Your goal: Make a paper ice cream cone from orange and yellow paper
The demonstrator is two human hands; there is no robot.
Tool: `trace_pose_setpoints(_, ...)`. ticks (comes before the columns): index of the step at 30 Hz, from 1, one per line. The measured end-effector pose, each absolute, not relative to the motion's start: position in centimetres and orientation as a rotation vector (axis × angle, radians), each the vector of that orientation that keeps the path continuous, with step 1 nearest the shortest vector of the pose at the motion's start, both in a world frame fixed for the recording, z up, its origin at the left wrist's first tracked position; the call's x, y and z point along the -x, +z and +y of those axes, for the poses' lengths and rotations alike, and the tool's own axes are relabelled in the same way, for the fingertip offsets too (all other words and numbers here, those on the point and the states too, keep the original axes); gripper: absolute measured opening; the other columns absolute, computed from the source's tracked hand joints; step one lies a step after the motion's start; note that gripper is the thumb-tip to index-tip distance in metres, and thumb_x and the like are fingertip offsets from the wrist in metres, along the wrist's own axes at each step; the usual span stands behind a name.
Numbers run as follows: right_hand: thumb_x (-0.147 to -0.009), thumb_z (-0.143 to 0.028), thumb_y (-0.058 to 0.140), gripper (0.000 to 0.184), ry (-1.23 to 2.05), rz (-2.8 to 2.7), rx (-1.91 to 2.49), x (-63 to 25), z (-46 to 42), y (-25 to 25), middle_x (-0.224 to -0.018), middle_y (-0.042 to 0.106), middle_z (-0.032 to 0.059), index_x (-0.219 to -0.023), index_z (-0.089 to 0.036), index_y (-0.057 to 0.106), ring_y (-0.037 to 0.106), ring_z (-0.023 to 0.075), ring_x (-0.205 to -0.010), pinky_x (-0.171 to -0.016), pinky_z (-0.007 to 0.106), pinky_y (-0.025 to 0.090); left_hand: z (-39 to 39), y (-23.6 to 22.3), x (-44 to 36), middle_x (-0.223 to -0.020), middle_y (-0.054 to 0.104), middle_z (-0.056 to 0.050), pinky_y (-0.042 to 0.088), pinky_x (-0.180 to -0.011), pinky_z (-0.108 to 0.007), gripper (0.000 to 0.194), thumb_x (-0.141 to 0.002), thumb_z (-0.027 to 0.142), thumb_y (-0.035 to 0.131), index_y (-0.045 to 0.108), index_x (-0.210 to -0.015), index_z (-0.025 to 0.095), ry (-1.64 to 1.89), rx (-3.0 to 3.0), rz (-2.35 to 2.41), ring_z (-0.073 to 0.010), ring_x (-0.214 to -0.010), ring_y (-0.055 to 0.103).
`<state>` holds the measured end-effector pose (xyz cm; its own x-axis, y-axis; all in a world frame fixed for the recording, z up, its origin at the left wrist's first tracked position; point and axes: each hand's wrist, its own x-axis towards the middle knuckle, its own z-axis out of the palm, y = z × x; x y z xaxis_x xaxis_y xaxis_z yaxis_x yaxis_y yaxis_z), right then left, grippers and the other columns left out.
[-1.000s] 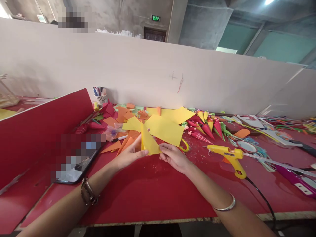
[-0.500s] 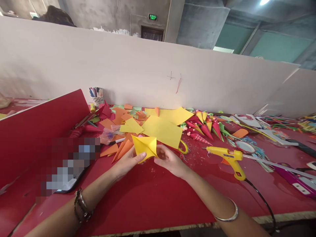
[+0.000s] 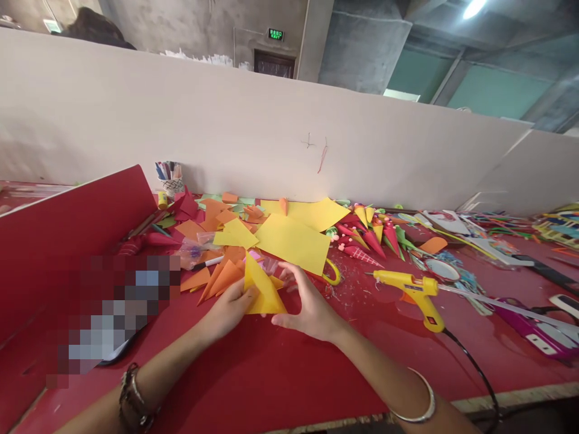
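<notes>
The folded yellow paper is in the person's left hand, above the middle of the red table, with a point standing up and its lower edge slanting out to the right. Farthest left on the table lies a phone, mostly blurred out. Beyond it stands a cup of pens. Next come loose pieces of orange paper, just behind the left hand, whose grip is clamped on the folded paper. Flat yellow sheets lie farther back. The right hand is beside the paper's right corner, thumb and fingers spread apart; whether the thumb touches it, one cannot tell. Farther right are red and yellow cones, a yellow glue gun and a purple power strip.
</notes>
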<state>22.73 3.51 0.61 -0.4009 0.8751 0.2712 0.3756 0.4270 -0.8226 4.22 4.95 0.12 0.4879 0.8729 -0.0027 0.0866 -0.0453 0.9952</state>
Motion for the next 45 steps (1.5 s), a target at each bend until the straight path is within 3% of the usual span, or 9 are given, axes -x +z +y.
trace_pose_setpoints(3, -0.06, -0.037, 0.069, 0.085, 0.698, -1.972, 1.092, -22.6, 3.3, 0.8, -0.123, 0.038, 0.0087, -0.128, -0.024, 0.021, 0.041, 0.0211, -0.11, -0.092, 0.034, 0.039, 4.7, 0.1, -4.7, -0.065, 0.061, -0.003, 0.047, -0.058, -0.026, 0.03, -0.083, 0.041, 0.039, 0.053, -0.081, 0.014, 0.866, -1.588, 0.914, -0.0147, -0.058, 0.057)
trace_pose_setpoints(10, -0.085, -0.024, 0.037, 0.031, 0.678, -1.72, 1.131, -22.9, 4.1, 0.3, -0.082, 0.053, 0.0017, -0.115, -0.025, 0.038, 0.053, 0.0125, -0.07, -0.067, 0.027, 0.045, 4.6, 0.2, -4.6, -0.046, 0.049, 0.003, 0.036, -0.048, -0.02, 0.035, -0.085, 0.038, 0.033, 0.045, -0.06, 0.017, 0.768, -1.801, 1.09, -0.0096, -0.044, 0.044)
trace_pose_setpoints(16, -0.085, -0.023, 0.037, 0.046, 0.803, -1.588, 1.119, -23.4, 4.7, -0.1, -0.055, 0.04, -0.0056, -0.129, -0.024, 0.023, 0.044, 0.0106, -0.048, -0.048, 0.022, 0.04, 5.6, 0.5, -3.6, -0.053, 0.045, 0.004, 0.027, -0.044, -0.02, 0.035, -0.08, 0.043, 0.04, 0.046, -0.058, 0.016, 0.835, -1.776, 1.187, -0.0089, -0.047, 0.037)
trace_pose_setpoints(21, -0.081, -0.008, 0.031, 0.046, 0.501, -1.873, 1.025, -24.2, 5.1, 0.5, -0.082, 0.051, 0.0028, -0.12, -0.029, 0.043, 0.053, 0.0143, -0.08, -0.071, 0.028, 0.046, 6.2, 1.1, -2.9, -0.048, 0.037, 0.005, 0.022, -0.044, -0.021, 0.041, -0.078, 0.044, 0.042, 0.045, -0.049, 0.016, 0.719, -1.763, 1.161, -0.0071, -0.044, 0.028)
trace_pose_setpoints(24, -0.078, -0.004, 0.034, 0.051, 0.368, -1.96, 0.951, -24.7, 5.2, 0.8, -0.101, 0.046, 0.0049, -0.12, -0.031, 0.044, 0.049, 0.0155, -0.097, -0.082, 0.03, 0.043, 6.4, 1.1, -2.6, -0.047, 0.037, 0.005, 0.021, -0.044, -0.021, 0.042, -0.077, 0.045, 0.044, 0.043, -0.047, 0.016, 0.691, -1.701, 1.123, -0.0065, -0.043, 0.027)
trace_pose_setpoints(30, -0.074, -0.005, 0.045, 0.041, 0.289, -2.014, 1.018, -25.3, 5.5, 0.3, -0.104, 0.043, 0.0047, -0.104, -0.031, 0.056, 0.051, 0.0166, -0.094, -0.077, 0.03, 0.046, 6.4, 0.5, -2.4, -0.047, 0.043, 0.004, 0.023, -0.044, -0.02, 0.041, -0.074, 0.049, 0.047, 0.048, -0.052, 0.015, 0.673, -1.495, 1.124, -0.0073, -0.043, 0.032)
trace_pose_setpoints(34, -0.075, -0.006, 0.044, 0.047, 0.471, -2.041, 1.015, -25.0, 5.4, 0.2, -0.097, 0.054, 0.0033, -0.115, -0.031, 0.047, 0.055, 0.0155, -0.088, -0.078, 0.031, 0.047, 6.1, 0.2, -2.9, -0.05, 0.048, 0.002, 0.027, -0.045, -0.021, 0.038, -0.074, 0.05, 0.047, 0.054, -0.058, 0.016, 0.839, -1.27, 1.148, -0.0081, -0.044, 0.036)
trace_pose_setpoints(39, -0.076, -0.006, 0.046, 0.047, 0.575, -2.03, 0.953, -24.2, 5.0, 0.3, -0.11, 0.054, 0.0019, -0.114, -0.034, 0.047, 0.051, 0.0164, -0.103, -0.085, 0.033, 0.043, 5.9, 0.1, -3.3, -0.053, 0.048, 0.003, 0.028, -0.046, -0.02, 0.032, -0.072, 0.046, 0.053, 0.056, -0.064, 0.015, 0.851, -1.088, 1.02, -0.007, -0.044, 0.035)
trace_pose_setpoints(45, -0.074, -0.002, 0.045, 0.042, 0.391, -1.921, 1.065, -24.7, 5.5, 0.4, -0.092, 0.047, 0.0038, -0.104, -0.029, 0.056, 0.051, 0.0155, -0.089, -0.078, 0.03, 0.045, 6.0, 0.6, -2.9, -0.06, 0.055, 0.003, 0.033, -0.048, -0.019, 0.024, -0.07, 0.041, 0.058, 0.061, -0.073, 0.017, 0.805, -1.274, 1.024, -0.0097, -0.052, 0.045)
